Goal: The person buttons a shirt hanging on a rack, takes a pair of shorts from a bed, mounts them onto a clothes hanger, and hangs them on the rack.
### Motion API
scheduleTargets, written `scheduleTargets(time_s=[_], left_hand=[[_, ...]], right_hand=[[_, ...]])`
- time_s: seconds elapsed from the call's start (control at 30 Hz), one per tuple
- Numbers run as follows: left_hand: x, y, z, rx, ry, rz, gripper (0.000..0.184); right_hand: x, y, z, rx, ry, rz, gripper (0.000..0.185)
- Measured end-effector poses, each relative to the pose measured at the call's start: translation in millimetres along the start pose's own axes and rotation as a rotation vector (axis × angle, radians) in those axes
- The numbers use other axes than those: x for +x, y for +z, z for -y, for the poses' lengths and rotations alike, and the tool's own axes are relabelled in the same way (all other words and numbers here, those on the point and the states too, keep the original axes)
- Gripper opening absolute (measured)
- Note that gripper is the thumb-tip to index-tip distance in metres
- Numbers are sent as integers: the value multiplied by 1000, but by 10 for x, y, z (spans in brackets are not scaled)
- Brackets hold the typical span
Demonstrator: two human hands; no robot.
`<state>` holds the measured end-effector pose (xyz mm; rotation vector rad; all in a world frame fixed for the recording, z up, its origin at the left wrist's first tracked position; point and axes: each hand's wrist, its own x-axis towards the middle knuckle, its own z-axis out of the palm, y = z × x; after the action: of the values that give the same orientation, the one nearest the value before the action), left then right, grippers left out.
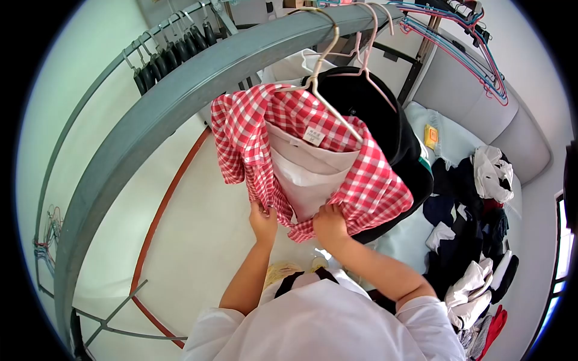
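A red and white checked shirt (379,195) with a pale inner panel (301,156) hangs in front of me on a light-coloured wire hanger (314,78), hooked over the grey rail (259,45). My left hand (263,221) grips the checked cloth at its lower left edge, fingers closed. On the other side of the front, my right hand (330,226) is closed on the same shirt near its lower edge. Directly behind it hangs a black garment (373,102) on a pink hanger (366,57).
Black clip hangers (174,51) line a thin rail at upper left. Blue and pink hangers (463,57) hang at upper right. Clothes (463,240) lie heaped on a pale bed or sofa (409,237), with a yellow packet (431,136) nearby. Metal rack legs (103,325) stand at lower left.
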<state>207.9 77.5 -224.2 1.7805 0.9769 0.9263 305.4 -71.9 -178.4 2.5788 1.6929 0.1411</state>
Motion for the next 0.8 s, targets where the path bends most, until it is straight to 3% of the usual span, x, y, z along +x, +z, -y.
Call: scheduleTargets(time_s=[0.1,0.17,0.27,0.33,0.4,0.43,0.5,0.63,0.7,0.8], left_hand=[[59,-117,8,-55,11,-5,22],[106,-190,-4,-160,37,-4,22],[158,-289,-23,-83,77,37,19],[202,-329,1,-32,243,-5,20],[275,-393,6,-6,371,2,20],[302,-423,9,23,490,-4,20],[342,-460,11,2,468,26,20],[397,-468,86,-20,351,132,21],[409,-485,47,8,394,164,22],[455,-486,-48,-31,425,208,24]], right_hand=[[110,-68,-11,-190,35,-49,22],[165,-162,39,-205,59,129,22],[185,-251,127,-179,43,243,19],[123,-333,405,-83,3,273,15],[-3,-620,874,-59,-193,211,15],[18,-651,1024,-56,-174,211,15],[65,-683,1246,80,-241,-84,12],[595,-335,1075,16,-20,-163,13],[706,-163,979,88,157,-218,14],[639,-94,902,129,164,-287,13]])
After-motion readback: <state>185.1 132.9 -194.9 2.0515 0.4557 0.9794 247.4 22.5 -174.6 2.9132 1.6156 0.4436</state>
